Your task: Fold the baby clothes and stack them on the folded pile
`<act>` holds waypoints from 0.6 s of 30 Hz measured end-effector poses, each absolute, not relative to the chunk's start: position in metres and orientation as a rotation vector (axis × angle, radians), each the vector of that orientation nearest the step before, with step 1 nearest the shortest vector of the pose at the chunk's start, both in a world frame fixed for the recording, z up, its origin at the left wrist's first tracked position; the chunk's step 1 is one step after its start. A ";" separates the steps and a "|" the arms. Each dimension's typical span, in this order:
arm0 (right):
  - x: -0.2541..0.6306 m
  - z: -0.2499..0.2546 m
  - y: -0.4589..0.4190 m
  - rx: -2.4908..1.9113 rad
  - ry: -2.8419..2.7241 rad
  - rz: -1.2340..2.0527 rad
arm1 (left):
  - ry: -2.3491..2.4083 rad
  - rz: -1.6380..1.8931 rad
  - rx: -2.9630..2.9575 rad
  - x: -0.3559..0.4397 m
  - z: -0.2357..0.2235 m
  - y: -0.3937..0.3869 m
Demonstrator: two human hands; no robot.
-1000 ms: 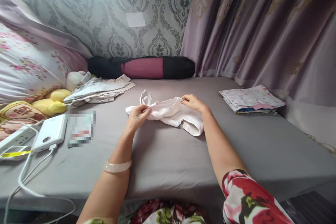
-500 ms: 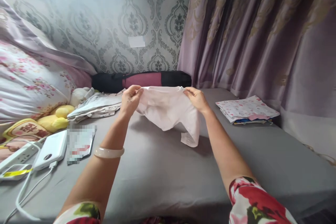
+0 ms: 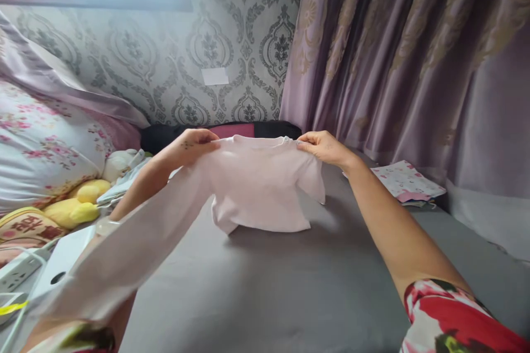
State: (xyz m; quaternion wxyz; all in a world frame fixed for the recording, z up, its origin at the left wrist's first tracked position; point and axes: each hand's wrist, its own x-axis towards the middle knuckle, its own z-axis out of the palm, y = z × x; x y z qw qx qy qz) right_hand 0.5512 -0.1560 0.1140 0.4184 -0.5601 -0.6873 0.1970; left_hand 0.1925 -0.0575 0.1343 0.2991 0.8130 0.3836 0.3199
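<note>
A small pale pink top (image 3: 256, 187) hangs spread out above the grey bed (image 3: 290, 287). My left hand (image 3: 192, 145) pinches its left shoulder. My right hand (image 3: 321, 146) pinches the right shoulder, so the neckline is stretched between them. One long sleeve (image 3: 124, 259) trails down over my left forearm toward me. The hem just touches the sheet.
A folded patterned cloth pile (image 3: 406, 182) lies at the right by the purple curtain (image 3: 414, 49). A black and maroon bolster (image 3: 232, 131) lies against the wall. Left are a floral pillow (image 3: 45, 143), yellow plush toy (image 3: 78, 204), folded grey clothes and a white power bank (image 3: 58, 262).
Both hands lifted the pink top off the bed and pulled it open by the shoulders. A sleeve swung out over my left arm. The camera tilted upward.
</note>
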 end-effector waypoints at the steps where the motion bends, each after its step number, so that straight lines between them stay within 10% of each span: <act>1: 0.551 0.110 -0.154 -1.432 -1.743 0.500 | 1.012 0.790 2.173 0.192 0.127 -0.052; 18: 0.542 0.145 -0.167 -1.387 -1.542 -0.268 | 1.011 1.583 2.328 0.209 0.156 -0.053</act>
